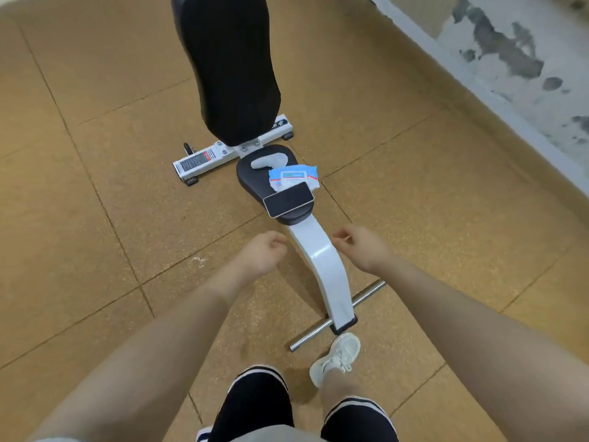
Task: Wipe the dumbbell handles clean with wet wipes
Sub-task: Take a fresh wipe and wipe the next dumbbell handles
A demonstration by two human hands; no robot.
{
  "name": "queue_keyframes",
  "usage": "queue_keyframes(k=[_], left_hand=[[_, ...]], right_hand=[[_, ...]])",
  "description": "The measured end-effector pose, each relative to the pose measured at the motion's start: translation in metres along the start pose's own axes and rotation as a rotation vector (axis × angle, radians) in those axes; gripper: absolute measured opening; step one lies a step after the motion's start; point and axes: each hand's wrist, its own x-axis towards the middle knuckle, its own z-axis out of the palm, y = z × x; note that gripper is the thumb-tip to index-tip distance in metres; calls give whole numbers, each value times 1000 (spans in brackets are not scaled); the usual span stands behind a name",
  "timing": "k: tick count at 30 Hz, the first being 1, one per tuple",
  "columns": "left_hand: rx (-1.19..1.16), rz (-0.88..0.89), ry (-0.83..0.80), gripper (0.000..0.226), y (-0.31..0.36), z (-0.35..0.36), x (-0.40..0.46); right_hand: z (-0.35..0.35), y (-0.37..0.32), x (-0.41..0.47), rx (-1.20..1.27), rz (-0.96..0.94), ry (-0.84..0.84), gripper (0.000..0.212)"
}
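Note:
A blue and white wet wipe pack (294, 176) lies on the black seat pad (251, 180) of a weight bench. A crumpled grey-white wipe (268, 161) rests on the pad just behind the pack. A dark phone (288, 202) lies at the seat's near edge. My left hand (263, 253) and my right hand (360, 247) hover in front of the seat, either side of the bench's white beam (322, 260). Both hands have loosely curled fingers and hold nothing. No dumbbell is in view.
The bench's black backrest (229, 65) rises at the far side. A chrome foot bar (338, 317) crosses the floor near my white shoe (338, 355). Tan floor tiles (95, 186) surround the bench, and a patchy grey wall (516, 59) runs along the right.

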Motion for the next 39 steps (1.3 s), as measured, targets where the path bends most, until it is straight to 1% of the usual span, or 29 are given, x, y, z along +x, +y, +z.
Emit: queue_keyframes(k=[4,7,12,17,19,21,23,25,28,30,32,36,39], left_hand=[[-64,-52,82,32,8,-2,67],[-71,-78,114,34,4,-7,133],[44,-32,117,39,-7,-22,260],[262,39,185,40,-30,-42,365],[335,42,161,41,-41,-44,397],[400,66,72,44,-53,-42,423],[476,138,-8,47,-63,-39,442],[591,208,-32,51,-71,-36,454],[738,235,-50,50,-74,-34,462],[768,233,-57,51,-74,-33,466],[770,234,-70,57,-74,-32,470],[741,246,-44,69,-76,-36,479],[767,256,-16,72,-81,-39,482]], right_hand=[[-16,9,81,-57,-50,-48,34],[-13,12,149,-24,-80,-58,32],[17,20,276,56,-71,-28,31],[50,31,383,-48,-15,0,35],[58,41,412,-113,-25,-1,36],[66,49,436,-165,-65,-63,36],[75,55,454,-255,-132,-151,36],[82,57,467,-375,-180,-207,35],[86,55,472,-504,-200,-202,32],[87,53,473,-527,-205,-182,31],[86,50,473,-542,-202,-179,39],[83,49,481,-581,-227,-203,62],[85,48,487,-597,-263,-189,67]])
